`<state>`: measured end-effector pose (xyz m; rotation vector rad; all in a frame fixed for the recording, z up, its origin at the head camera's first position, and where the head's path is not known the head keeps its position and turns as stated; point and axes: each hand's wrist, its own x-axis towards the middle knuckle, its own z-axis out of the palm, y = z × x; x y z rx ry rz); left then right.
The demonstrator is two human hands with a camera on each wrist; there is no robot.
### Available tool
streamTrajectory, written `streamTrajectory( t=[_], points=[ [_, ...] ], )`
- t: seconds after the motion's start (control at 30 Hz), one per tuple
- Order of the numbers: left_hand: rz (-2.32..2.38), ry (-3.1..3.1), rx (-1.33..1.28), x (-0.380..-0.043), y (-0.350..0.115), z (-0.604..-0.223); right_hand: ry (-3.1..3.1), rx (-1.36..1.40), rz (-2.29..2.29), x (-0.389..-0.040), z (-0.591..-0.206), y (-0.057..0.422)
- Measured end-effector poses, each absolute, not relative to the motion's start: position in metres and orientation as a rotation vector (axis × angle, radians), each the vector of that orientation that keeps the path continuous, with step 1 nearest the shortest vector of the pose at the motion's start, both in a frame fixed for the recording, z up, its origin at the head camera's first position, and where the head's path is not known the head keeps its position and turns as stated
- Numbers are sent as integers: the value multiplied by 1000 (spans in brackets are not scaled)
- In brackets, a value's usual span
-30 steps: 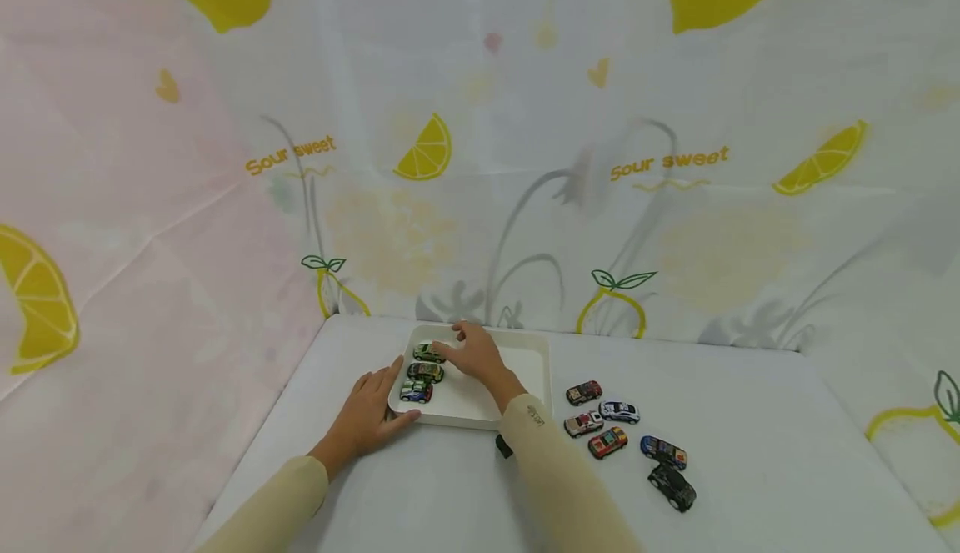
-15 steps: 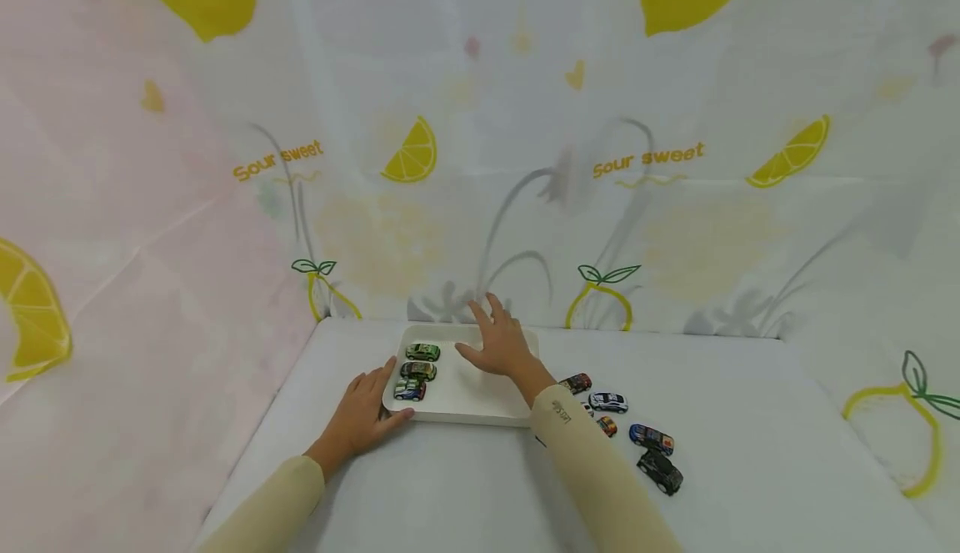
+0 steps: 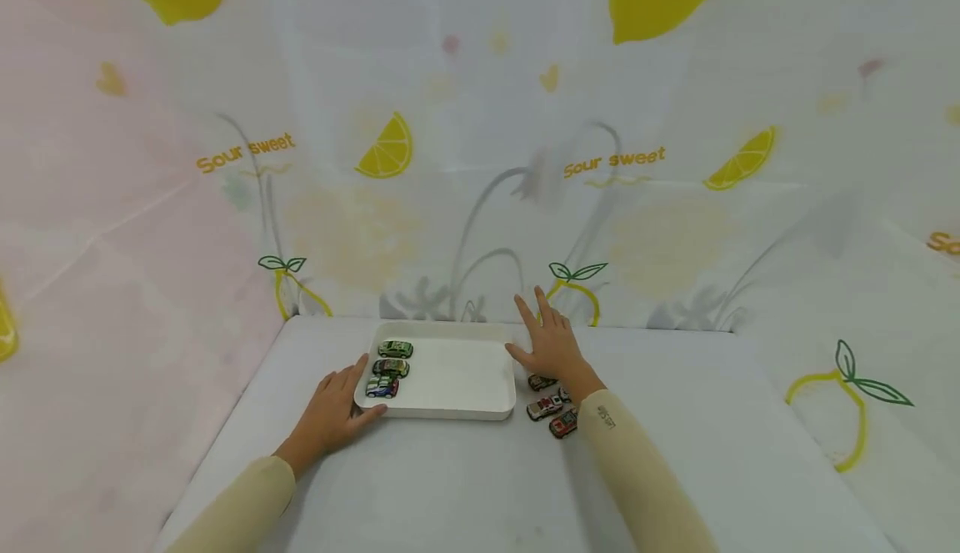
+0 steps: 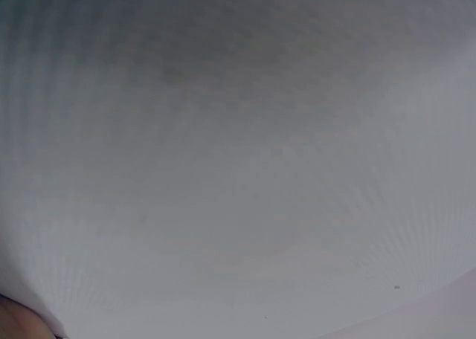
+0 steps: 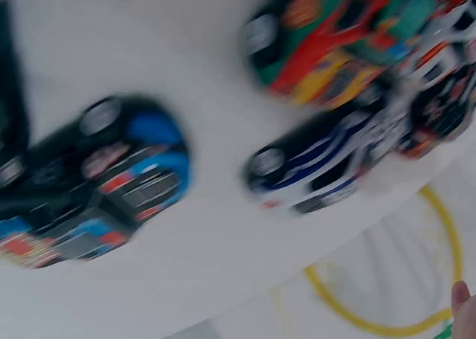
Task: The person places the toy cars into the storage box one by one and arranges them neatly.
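A white tray point(image 3: 442, 407) lies on the table with a column of three toy cars at its left end: a green one point(image 3: 395, 349) at the back, a dark patterned one point(image 3: 391, 368) and a white-and-blue one point(image 3: 382, 387). My left hand point(image 3: 330, 415) rests against the tray's left side, thumb at the front corner. With fingers spread and holding nothing, my right hand point(image 3: 553, 346) hovers just beyond the tray's right edge. Below it sit loose toy cars, among them a red-and-white one point(image 3: 544, 406) and a red one point(image 3: 563, 424); my wrist and sleeve hide others.
In the right wrist view, a blue-and-black toy car point(image 5: 149, 168) lies apart from a group with a red, green and yellow car point(image 5: 342, 42) and a white car with blue stripes point(image 5: 320, 160). A lemon-print cloth point(image 3: 465, 203) hangs behind the white table point(image 3: 450, 486).
My right hand has left the green car in the tray and moved right over the loose cars, its fingers spreading. My left hand has stayed at the tray. The head view has turned slightly right.
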<state>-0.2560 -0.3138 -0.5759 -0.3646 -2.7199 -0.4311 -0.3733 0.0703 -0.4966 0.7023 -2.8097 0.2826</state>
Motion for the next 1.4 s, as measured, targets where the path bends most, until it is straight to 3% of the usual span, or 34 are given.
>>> streamTrajectory(
  t=[0.77, 1.07, 1.4],
  points=[
    [-392, -2761, -354, -262, -318, -568, -2988, 317, 224, -352, -483, 226],
    [-434, -2738, -356, -250, -309, -577, -2935, 401, 121, -328, -484, 250],
    [-395, -2713, -361, -252, -311, -576, -2774, 608, 102, -282, -498, 234]
  ],
)
